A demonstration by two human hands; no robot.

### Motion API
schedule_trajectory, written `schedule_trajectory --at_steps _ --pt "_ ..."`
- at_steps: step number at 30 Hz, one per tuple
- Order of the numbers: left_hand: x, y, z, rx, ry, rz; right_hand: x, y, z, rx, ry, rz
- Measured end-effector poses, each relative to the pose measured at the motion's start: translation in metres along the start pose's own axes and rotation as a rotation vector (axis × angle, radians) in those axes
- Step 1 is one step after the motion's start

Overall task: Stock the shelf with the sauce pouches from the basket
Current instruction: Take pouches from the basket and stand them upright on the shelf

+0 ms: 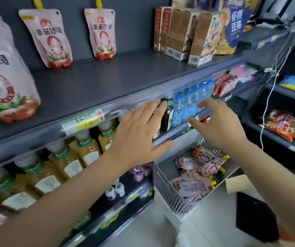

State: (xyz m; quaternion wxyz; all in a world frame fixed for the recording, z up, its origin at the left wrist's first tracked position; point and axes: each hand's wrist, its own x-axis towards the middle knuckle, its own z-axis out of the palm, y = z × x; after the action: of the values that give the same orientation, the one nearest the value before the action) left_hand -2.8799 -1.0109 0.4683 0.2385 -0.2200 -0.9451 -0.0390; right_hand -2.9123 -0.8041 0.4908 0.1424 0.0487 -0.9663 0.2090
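Observation:
Three pink sauce pouches with yellow caps stand on the dark shelf [107, 81]: a large near one [4, 77] at the far left, a second [48, 38] and a third [101, 32] against the back wall. A grey wire basket [168, 191] sits low at the right with several more pink pouches [198, 173] lying in it. My left hand [139, 134] hovers open in front of the shelf's front edge, holding nothing. My right hand [219, 123] is open above the basket, fingers spread and empty.
Brown cartons [180, 32] and a blue snack bag [234, 25] fill the shelf's right end. Below are juice bottles [72, 157], blue-capped water bottles [189, 102] and small white bottles [115, 191]. A second rack with snack bags [282, 125] stands at right; a white cable [269, 97] hangs there.

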Motion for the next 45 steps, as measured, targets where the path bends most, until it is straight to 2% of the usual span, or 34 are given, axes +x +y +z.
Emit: schedule_trajectory --at_steps 5,9,11,14,18,20,23,27,30,34,35,38,41,45 --pt "0.028 0.054 0.111 -0.055 -0.294 0.093 0.024 0.111 0.047 -0.048 -0.215 0.141" --pt "0.042 0.089 0.196 -0.179 -0.574 0.028 0.043 0.193 0.093 -0.121 -0.421 0.172" --pt "0.045 0.103 0.234 -0.176 -0.706 -0.031 0.049 0.23 0.113 -0.239 -0.547 0.185" --pt "0.041 0.119 0.272 -0.178 -0.86 -0.079 0.056 0.268 0.137 -0.507 -0.662 0.105" --pt "0.037 0.135 0.29 -0.226 -0.999 -0.11 0.067 0.293 0.168 -0.591 -0.738 -0.108" --pt "0.039 0.142 0.298 -0.23 -1.057 -0.078 0.07 0.299 0.183 -0.635 -0.809 -0.14" --pt "0.035 0.153 0.315 -0.223 -1.048 -0.006 0.068 0.303 0.196 -0.587 -0.866 -0.099" --pt "0.025 0.164 0.337 -0.252 -1.039 0.057 0.073 0.306 0.204 -0.502 -0.762 -0.211" --pt "0.024 0.166 0.346 -0.258 -1.047 0.037 0.079 0.304 0.211 -0.344 -0.698 -0.284" --pt "0.03 0.158 0.345 -0.351 -0.996 -0.092 0.085 0.297 0.216 0.189 -0.686 -0.005" --pt "0.032 0.152 0.343 -0.371 -0.964 -0.124 0.086 0.297 0.219 0.256 -0.708 0.035" --pt "0.038 0.133 0.341 -0.363 -0.931 -0.219 0.087 0.304 0.229 0.079 -0.756 0.045" --pt "0.038 0.12 0.35 -0.318 -0.939 -0.284 0.094 0.313 0.231 0.042 -0.697 0.16" --pt "0.033 0.113 0.364 -0.332 -0.92 -0.352 0.102 0.318 0.233 -0.033 -0.693 0.076"
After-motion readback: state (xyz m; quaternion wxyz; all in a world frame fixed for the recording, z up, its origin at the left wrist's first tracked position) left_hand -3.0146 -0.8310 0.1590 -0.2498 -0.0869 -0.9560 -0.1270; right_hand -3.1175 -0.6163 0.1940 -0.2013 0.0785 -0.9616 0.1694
